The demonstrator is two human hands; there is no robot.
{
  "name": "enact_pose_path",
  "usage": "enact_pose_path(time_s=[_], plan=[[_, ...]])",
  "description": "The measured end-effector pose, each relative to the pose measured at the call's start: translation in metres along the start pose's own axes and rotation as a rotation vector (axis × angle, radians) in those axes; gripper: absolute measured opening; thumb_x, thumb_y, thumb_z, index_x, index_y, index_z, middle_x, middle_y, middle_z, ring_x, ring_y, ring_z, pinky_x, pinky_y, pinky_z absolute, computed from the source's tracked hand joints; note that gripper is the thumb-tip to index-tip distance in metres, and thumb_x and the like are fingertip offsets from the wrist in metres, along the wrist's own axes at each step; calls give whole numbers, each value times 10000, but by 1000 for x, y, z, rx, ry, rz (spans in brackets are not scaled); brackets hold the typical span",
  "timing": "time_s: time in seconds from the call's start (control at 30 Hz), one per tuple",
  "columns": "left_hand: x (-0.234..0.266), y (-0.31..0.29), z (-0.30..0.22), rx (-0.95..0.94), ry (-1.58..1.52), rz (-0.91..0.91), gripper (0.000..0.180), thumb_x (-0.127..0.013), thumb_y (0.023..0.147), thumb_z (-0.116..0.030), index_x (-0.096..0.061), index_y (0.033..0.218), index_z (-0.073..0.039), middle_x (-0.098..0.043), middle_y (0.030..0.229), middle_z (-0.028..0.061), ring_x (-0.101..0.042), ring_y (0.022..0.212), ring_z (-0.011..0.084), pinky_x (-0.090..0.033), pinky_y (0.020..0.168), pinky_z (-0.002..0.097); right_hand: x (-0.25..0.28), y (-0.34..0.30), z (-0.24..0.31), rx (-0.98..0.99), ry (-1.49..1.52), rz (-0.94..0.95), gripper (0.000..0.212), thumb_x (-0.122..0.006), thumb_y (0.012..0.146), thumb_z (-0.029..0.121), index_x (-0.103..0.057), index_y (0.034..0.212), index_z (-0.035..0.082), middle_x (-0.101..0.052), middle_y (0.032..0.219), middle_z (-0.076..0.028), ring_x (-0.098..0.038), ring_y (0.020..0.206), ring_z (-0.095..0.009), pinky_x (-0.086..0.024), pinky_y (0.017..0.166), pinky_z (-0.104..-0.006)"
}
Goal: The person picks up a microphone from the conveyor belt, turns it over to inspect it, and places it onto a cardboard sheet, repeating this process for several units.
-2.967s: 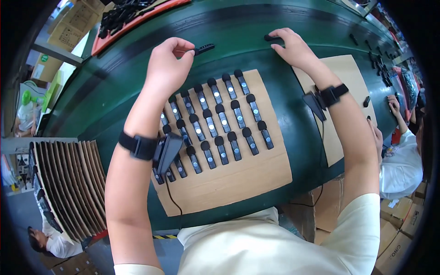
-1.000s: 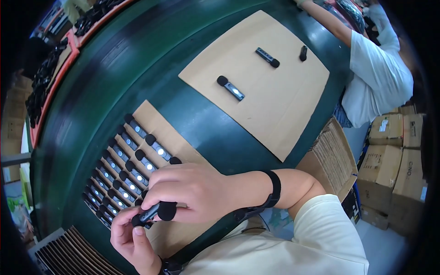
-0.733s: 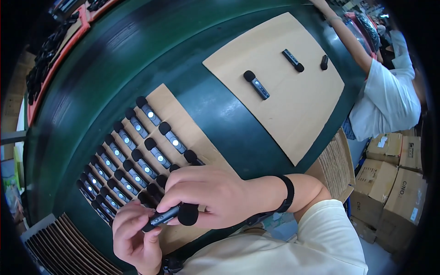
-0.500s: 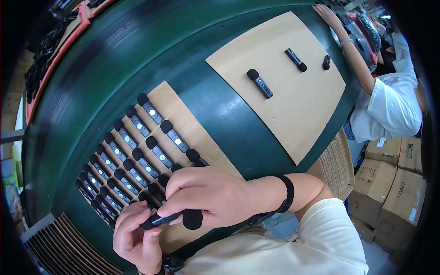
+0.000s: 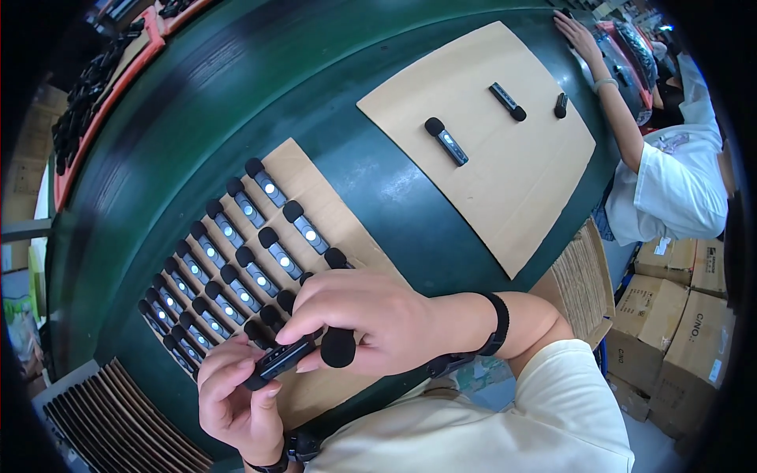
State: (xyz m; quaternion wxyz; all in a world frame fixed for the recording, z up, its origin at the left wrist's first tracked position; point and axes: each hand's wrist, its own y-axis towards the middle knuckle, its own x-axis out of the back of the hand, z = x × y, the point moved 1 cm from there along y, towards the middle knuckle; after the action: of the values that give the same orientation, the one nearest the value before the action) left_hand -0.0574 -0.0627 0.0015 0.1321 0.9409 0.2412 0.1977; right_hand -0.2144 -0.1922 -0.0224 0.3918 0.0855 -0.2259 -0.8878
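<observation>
Both hands meet low in the middle, holding a small black wireless microphone (image 5: 282,359) tilted up to the right. My left hand (image 5: 236,398) pinches its lower left end. Thumb and fingers of my right hand (image 5: 367,315) grip it from above. A round black foam windscreen (image 5: 338,348) shows under the right hand; whether it sits on this same microphone is hard to tell. Behind the hands, several similar microphones (image 5: 276,249) lie in rows on a cardboard sheet (image 5: 335,213), with black foam tops and glowing white spots. My right hand hides part of these rows.
A second cardboard sheet (image 5: 481,189) on the green table (image 5: 386,185) bears 3 microphones. Beyond it, a co-worker's arm (image 5: 619,110) reaches over the table. Stacked cardboard sheets (image 5: 118,418) stand at lower left, cartons (image 5: 650,315) at right, an orange-edged tray (image 5: 87,130) at far left.
The held microphone has turned slightly, its body showing more plainly between my hands. My view has shifted a little. The co-worker's hand has moved slightly and a dark item now shows at it.
</observation>
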Motion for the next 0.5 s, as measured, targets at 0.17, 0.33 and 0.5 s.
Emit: enact_pose_path(time_s=[0.17,0.33,0.5], plan=[[8,0,-3,16,14,2,355,-787,815,-230,-608,1023,-5,-636,942,134,-634,873,264,-489,901,458,1,5,6,-63,92,39,385,-800,766,66,-659,1123,41,-663,908,-97,-615,744,-219,-469,624,-320],[4,5,-5,105,-17,59,315,-806,761,-99,-668,1019,19,-662,1021,164,-637,966,280,-491,898,370,10,5,15,-207,35,70,322,-770,789,30,-685,1099,8,-661,911,-76,-566,724,-140,-437,630,-265],[9,5,0,36,29,80,318,-799,736,-33,-679,1025,21,-675,1000,148,-645,960,268,-507,862,340,7,2,11,-370,138,36,302,-746,795,-10,-684,1090,-2,-653,919,-78,-524,695,-108,-413,616,-229]])
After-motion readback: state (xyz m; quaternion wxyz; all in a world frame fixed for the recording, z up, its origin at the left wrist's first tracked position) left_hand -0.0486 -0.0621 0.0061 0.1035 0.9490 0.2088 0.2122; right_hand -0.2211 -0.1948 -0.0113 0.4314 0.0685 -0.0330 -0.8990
